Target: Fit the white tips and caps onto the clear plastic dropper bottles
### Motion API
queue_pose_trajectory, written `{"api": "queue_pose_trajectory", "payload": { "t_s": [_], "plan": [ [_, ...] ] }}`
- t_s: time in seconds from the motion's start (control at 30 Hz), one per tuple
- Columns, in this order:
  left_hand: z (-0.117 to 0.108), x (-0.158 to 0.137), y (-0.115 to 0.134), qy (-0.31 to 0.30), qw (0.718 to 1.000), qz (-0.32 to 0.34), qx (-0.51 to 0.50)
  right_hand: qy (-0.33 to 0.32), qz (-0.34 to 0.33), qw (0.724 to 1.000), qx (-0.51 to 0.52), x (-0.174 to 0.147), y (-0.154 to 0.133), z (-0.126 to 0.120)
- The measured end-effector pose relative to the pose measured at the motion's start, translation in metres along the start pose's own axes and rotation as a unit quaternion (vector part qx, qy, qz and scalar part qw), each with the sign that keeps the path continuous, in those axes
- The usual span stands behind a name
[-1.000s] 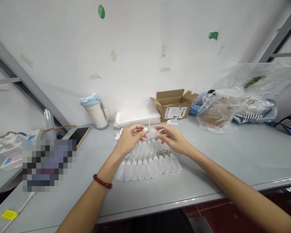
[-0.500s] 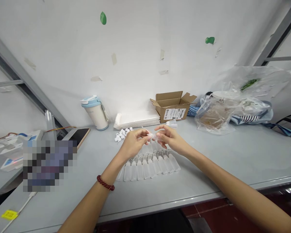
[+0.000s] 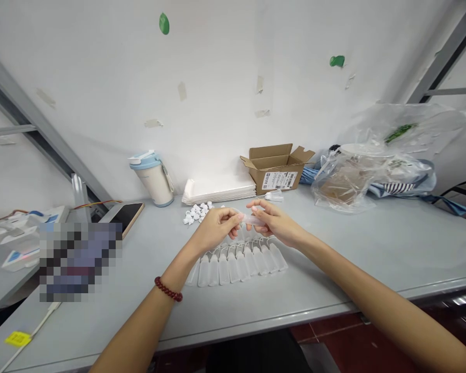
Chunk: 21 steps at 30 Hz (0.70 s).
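Between both hands, above the table, is a small translucent plastic squeeze bottle (image 3: 252, 220), lying sideways. My left hand (image 3: 216, 227) pinches its left end with thumb and fingers. My right hand (image 3: 276, 221) has its fingers curled around the right end, partly hiding it. Below the hands, a row of similar squeeze bottles (image 3: 233, 268) lies on the table, with thin curved tubes at their tops. More bottles behind that row are partly covered by the hands. A heap of small white caps (image 3: 196, 212) sits just beyond my left hand.
On the grey table (image 3: 326, 248) stand a cup with a blue lid (image 3: 152, 178), a stack of white trays (image 3: 221, 187) and an open cardboard box (image 3: 277, 173). A loose bottle (image 3: 274, 196) lies before the box. Plastic bags (image 3: 345, 181) sit right, a phone (image 3: 130, 215) left.
The bottle between my hands shows more of its body now, and its left end has slipped behind my left thumb. My right thumb and fingers have shifted slightly. The row of bottles stays put.
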<state>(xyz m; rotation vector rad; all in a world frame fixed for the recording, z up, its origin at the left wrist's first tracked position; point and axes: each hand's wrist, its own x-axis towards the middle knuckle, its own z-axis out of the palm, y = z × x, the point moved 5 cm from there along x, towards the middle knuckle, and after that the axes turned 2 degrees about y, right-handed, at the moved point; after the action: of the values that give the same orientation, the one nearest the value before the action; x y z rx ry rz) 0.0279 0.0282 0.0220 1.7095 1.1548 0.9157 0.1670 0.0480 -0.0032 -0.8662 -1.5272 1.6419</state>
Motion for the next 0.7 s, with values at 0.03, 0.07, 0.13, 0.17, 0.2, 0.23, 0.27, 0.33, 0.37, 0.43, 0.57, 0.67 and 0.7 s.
{"api": "queue_pose_trajectory", "payload": {
  "t_s": [0.03, 0.07, 0.13, 0.17, 0.2, 0.23, 0.27, 0.33, 0.37, 0.43, 0.57, 0.67, 0.7],
  "plan": [
    [0.0, 0.0, -0.001, 0.003, 1.0, -0.004, 0.001, -0.004, -0.002, 1.0, 0.003, 0.0, 0.0, 0.001],
    [0.0, 0.0, -0.001, 0.004, 1.0, -0.004, 0.0, -0.008, -0.004, 1.0, 0.007, 0.0, 0.001, 0.001],
    [0.001, 0.0, 0.0, 0.005, 1.0, 0.007, -0.007, -0.01, -0.005, 1.0, 0.012, 0.0, 0.001, 0.002],
    [0.001, 0.0, 0.001, 0.009, 1.0, 0.019, -0.01, -0.009, -0.005, 1.0, 0.013, -0.001, 0.001, 0.002],
    [0.001, 0.0, 0.003, 0.015, 0.999, 0.032, -0.011, -0.007, -0.005, 1.0, 0.011, -0.001, 0.001, 0.002],
    [0.0, 0.0, 0.004, 0.024, 0.999, 0.045, -0.009, -0.003, -0.004, 1.0, 0.008, -0.001, 0.001, 0.001],
    [-0.001, 0.0, 0.006, 0.034, 0.998, 0.055, -0.006, 0.0, -0.002, 1.0, 0.005, -0.001, 0.0, 0.001],
    [-0.002, -0.001, 0.007, 0.044, 0.997, 0.067, 0.001, 0.007, 0.001, 1.0, -0.001, -0.001, 0.0, 0.001],
    [-0.002, -0.001, 0.008, 0.042, 0.997, 0.069, 0.002, 0.009, 0.002, 1.0, -0.003, -0.001, 0.0, 0.0],
    [-0.002, 0.0, 0.006, 0.033, 0.998, 0.056, 0.008, 0.01, 0.001, 1.0, -0.004, 0.0, 0.0, 0.001],
    [-0.003, 0.001, -0.003, 0.046, 0.998, -0.004, 0.05, 0.01, -0.004, 1.0, -0.012, 0.0, -0.001, 0.002],
    [0.0, 0.002, -0.004, 0.033, 0.998, -0.003, 0.055, 0.015, -0.005, 1.0, -0.023, 0.0, -0.001, 0.002],
    [0.002, 0.001, -0.002, 0.022, 0.998, 0.009, 0.05, 0.016, -0.005, 1.0, -0.026, -0.001, -0.001, 0.002]
  ]
}}
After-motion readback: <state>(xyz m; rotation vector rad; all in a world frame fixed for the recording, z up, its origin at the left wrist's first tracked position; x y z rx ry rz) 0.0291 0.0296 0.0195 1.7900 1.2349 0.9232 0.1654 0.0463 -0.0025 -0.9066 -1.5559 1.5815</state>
